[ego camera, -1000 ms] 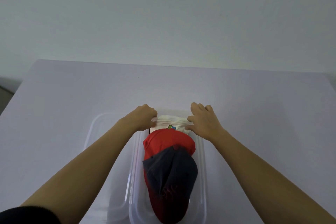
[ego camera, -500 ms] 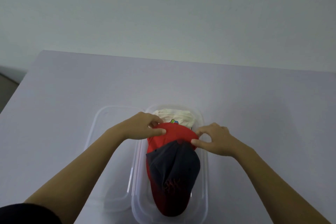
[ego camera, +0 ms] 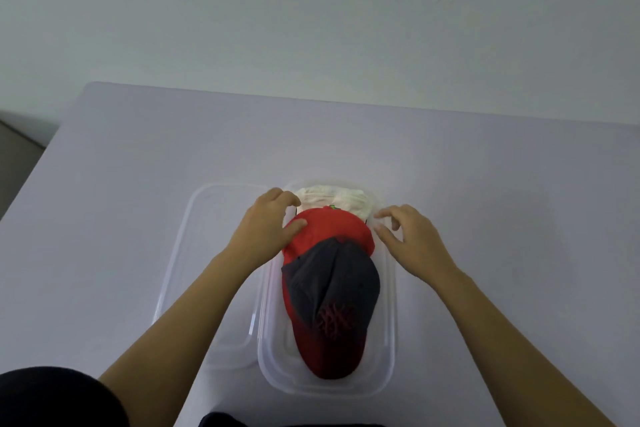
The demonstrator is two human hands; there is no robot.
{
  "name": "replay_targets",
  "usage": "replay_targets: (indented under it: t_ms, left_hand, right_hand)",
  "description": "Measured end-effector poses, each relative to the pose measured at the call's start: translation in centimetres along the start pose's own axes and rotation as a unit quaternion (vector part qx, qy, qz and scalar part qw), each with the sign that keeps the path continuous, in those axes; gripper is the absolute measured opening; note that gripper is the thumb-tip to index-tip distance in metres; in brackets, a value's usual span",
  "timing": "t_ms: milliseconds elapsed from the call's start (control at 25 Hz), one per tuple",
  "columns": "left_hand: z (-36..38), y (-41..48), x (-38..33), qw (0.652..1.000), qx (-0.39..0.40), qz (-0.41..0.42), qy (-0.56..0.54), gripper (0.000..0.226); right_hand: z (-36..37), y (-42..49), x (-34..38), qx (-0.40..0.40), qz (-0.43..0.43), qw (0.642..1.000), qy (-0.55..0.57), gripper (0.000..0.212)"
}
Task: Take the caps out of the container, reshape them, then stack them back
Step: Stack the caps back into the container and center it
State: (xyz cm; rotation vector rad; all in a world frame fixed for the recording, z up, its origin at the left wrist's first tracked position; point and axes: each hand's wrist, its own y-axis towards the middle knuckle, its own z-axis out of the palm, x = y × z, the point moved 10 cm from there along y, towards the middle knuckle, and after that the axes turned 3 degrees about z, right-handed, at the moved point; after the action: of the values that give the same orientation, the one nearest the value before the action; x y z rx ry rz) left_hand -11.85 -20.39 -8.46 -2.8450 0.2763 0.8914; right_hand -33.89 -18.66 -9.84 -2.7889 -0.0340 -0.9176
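Note:
A clear plastic container [ego camera: 387,340] sits on the table with three caps nested in it. A dark grey cap [ego camera: 332,284] with a red logo and red brim lies on top, nearest me. Behind it is a red cap [ego camera: 329,229], and a white cap [ego camera: 332,199] is at the far end. My left hand [ego camera: 266,222] rests on the red cap's left side, thumb pressed on its crown. My right hand [ego camera: 408,236] hovers just right of the red cap with fingers spread, holding nothing.
The container's clear lid [ego camera: 207,253] lies flat on the table directly left of the container, under my left forearm. The pale table [ego camera: 519,218] extends to the right and far side, with a wall behind it.
Both hands came back from the white cap to the red cap. My right hand has since lifted off the red cap and opened; my left hand stays on it.

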Motion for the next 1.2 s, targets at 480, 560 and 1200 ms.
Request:
replay_targets:
  t_ms: [480, 560, 1200]
  left_hand:
    - [4.6, -5.3, 0.5, 0.999, 0.003, -0.005, 0.051, 0.034]
    - [4.3, -6.4, 0.1, 0.999, -0.024, 0.016, 0.036, 0.042]
    - [-0.3, -16.6, 21.0, 0.874, -0.112, -0.466, -0.082, 0.085]
  right_hand:
    - [3.7, -5.2, 1.2, -0.049, 0.025, 0.984, -0.167, 0.042]
    - [4.3, -7.3, 3.4, -0.108, -0.058, 0.989, -0.079, 0.043]
    - [11.7, -8.5, 3.5, -0.007, -0.042, 0.988, -0.147, 0.087]
